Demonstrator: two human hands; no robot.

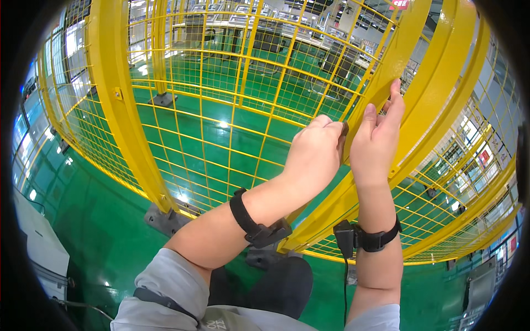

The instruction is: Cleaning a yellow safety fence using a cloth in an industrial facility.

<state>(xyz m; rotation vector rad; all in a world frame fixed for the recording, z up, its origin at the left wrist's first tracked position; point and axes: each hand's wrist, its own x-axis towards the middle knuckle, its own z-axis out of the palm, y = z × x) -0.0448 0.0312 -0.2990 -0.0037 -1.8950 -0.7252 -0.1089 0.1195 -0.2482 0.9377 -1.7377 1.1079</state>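
My left hand point(316, 145), its fingers curled, is at the near edge of a yellow metal fence post point(393, 62). A small dark piece shows beside its fingertips, but what they grip is hidden. Just to the right, my right hand point(377, 136) is raised with its palm turned partly left and its fingers reaching up along the yellow posts. Whether that hand holds anything is not visible. Yellow wire mesh panels point(230, 124) run to both sides of the posts. Black straps with small devices sit on both forearms.
Another yellow post point(120, 95) stands at the left on a dark foot plate point(167, 219). Behind the mesh are desks and chairs on a green floor. A white cabinet point(45, 244) is at the lower left, and a cable hangs from the right forearm device point(344, 238).
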